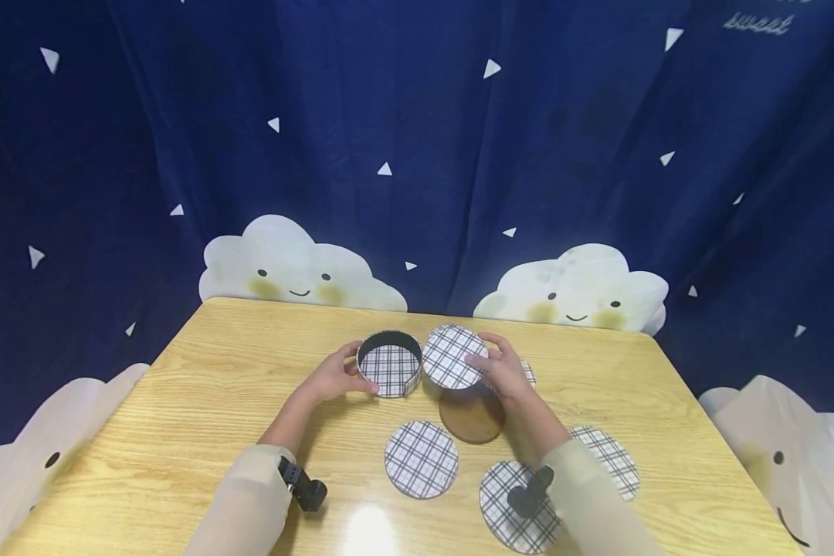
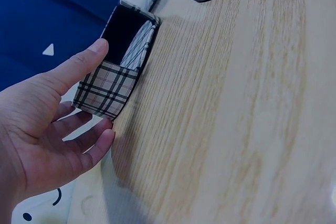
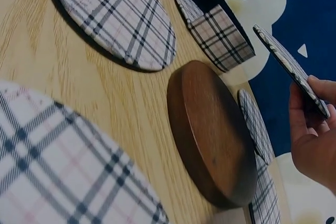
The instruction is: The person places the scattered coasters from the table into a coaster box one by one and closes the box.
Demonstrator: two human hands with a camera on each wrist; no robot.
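Observation:
My left hand [image 1: 335,376] grips a round plaid coaster holder [image 2: 107,90] with a black inside and a gap in its wall. The thumb lies at the wall's upper edge and the other fingers are round the outer side. A plaid round surface shows at the holder's bottom. Close to its right, my right hand [image 1: 506,369] pinches a round plaid coaster [image 1: 452,357] by its edge. In the right wrist view that coaster [image 3: 289,69] is tilted and raised above the table, thumb on one face and fingers on the other.
A brown wooden disc [image 1: 474,421] lies below the held coaster. Plaid coasters lie at the front middle [image 1: 422,459], under the right forearm [image 1: 517,517], at the right [image 1: 608,455] and behind the right hand [image 1: 528,372]. A dark blue curtain [image 1: 445,154] hangs behind the wooden table [image 1: 250,363].

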